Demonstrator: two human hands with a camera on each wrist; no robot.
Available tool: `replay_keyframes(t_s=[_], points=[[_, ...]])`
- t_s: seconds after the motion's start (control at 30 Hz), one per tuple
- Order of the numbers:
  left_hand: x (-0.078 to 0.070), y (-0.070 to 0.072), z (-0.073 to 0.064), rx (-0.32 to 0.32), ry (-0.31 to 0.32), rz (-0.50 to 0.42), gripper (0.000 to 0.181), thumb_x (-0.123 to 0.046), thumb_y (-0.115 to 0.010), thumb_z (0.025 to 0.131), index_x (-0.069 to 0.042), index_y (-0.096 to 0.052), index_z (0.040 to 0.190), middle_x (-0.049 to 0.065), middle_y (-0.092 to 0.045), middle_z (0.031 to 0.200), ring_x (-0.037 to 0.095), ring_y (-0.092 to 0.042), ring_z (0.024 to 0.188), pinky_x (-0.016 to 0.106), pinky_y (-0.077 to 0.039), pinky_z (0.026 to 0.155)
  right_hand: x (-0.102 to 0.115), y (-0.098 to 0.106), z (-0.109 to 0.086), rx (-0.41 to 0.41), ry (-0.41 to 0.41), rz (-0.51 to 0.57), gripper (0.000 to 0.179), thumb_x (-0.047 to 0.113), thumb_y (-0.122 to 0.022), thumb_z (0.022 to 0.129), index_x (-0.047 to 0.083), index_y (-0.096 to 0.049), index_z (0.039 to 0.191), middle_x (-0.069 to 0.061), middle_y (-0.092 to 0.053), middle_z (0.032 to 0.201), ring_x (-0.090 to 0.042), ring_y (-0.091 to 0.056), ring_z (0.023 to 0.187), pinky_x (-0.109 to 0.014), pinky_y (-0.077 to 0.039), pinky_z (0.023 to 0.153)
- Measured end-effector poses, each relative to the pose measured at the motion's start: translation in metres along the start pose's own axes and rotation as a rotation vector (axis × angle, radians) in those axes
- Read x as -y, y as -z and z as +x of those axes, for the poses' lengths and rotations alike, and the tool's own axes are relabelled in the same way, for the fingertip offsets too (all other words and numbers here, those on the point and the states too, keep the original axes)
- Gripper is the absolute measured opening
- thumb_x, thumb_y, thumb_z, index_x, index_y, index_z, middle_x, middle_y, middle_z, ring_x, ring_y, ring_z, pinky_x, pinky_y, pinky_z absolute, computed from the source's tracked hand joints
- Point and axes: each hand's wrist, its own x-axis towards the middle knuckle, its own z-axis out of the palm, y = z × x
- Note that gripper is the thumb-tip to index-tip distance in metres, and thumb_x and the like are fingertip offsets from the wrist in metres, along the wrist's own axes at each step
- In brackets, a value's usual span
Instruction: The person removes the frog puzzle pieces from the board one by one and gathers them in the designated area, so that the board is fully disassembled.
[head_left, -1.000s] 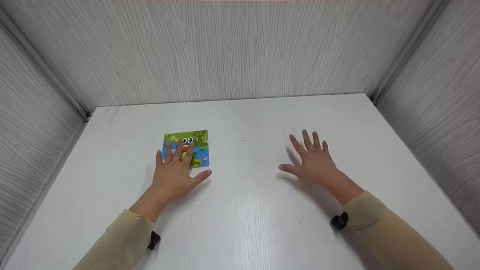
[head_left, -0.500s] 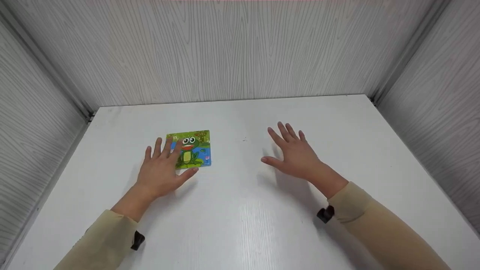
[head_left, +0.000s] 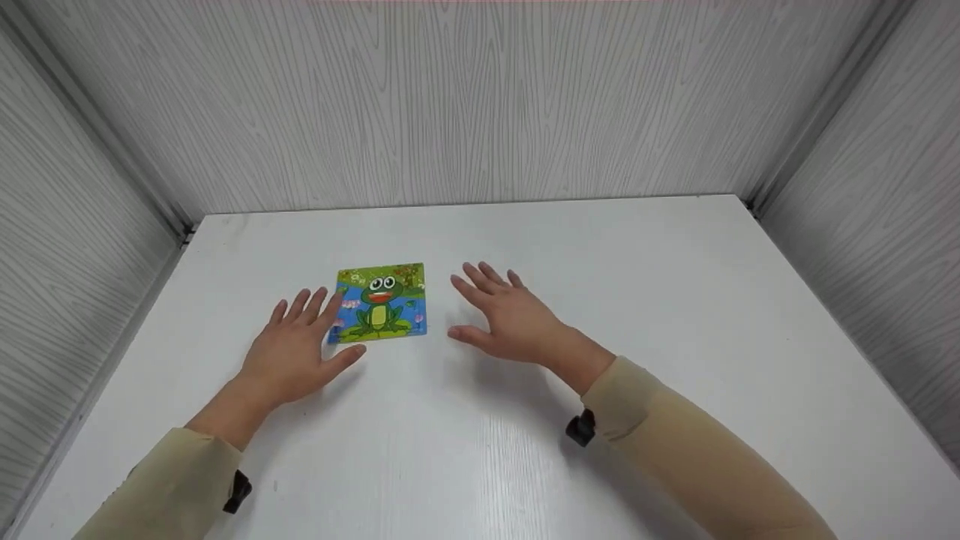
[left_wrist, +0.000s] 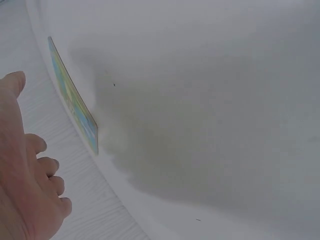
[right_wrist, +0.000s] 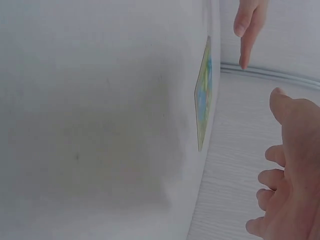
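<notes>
A square picture puzzle board with a green frog on a blue and green pond scene lies flat on the white table, left of the middle. My left hand is at its left side, fingers extended and thumb spread; one fingertip overlaps the board's left edge in the head view. To the right of the board is my right hand, palm down with straight fingers, a small gap from the board's right edge. Neither hand holds anything. Both wrist views show the board at a low slant beyond the palm.
The white table has a back edge against a pale wood-grain panel. Similar side panels rise at left and right. Both forearms wear beige sleeves with a small dark wrist device.
My left hand has slid left off the board, so that the whole frog now shows. My right hand has moved left across the table, close to the board's right side.
</notes>
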Motion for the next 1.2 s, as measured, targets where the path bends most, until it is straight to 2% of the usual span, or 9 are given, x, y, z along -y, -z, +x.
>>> replay_keyframes(t_s=[0.33,0.63,0.97,1.2], points=[[0.007,-0.008,-0.001,0.087,-0.03,-0.005,0.098,-0.069,-0.051,0.102,0.003,-0.03,0.165,0.024,-0.027,0.171,0.046,-0.019,0.159,0.061,-0.013,0.127,0.028,-0.034,0.028,0.148,0.058,-0.034,0.082,0.068,-0.045,0.106,0.022,-0.024,0.171,0.002,-0.015,0.177,-0.019,-0.007,0.163,-0.052,-0.012,0.13],[0.006,-0.015,-0.002,0.184,-0.039,-0.049,0.1,-0.073,-0.044,0.103,0.006,-0.032,0.163,0.025,-0.03,0.169,0.047,-0.023,0.157,0.06,-0.019,0.126,0.034,-0.049,0.035,0.264,0.069,-0.041,0.078,0.061,-0.048,0.108,0.02,-0.026,0.171,0.004,-0.019,0.176,-0.018,-0.007,0.163,-0.05,-0.012,0.13],[0.005,-0.012,-0.001,0.196,-0.051,-0.054,0.097,-0.069,-0.045,0.105,0.007,-0.03,0.163,0.026,-0.029,0.169,0.047,-0.022,0.158,0.059,-0.021,0.126,0.034,-0.051,0.036,0.258,0.083,-0.065,0.071,0.055,-0.045,0.11,0.018,-0.03,0.169,0.003,-0.023,0.175,-0.021,-0.014,0.162,-0.052,-0.015,0.13],[0.004,-0.016,-0.002,0.194,-0.056,-0.04,0.098,-0.07,-0.045,0.104,0.008,-0.029,0.163,0.027,-0.028,0.169,0.047,-0.023,0.157,0.06,-0.023,0.125,0.032,-0.052,0.036,0.266,0.081,-0.071,0.069,0.054,-0.045,0.111,0.019,-0.03,0.169,0.004,-0.022,0.175,-0.02,-0.014,0.162,-0.05,-0.014,0.13]])
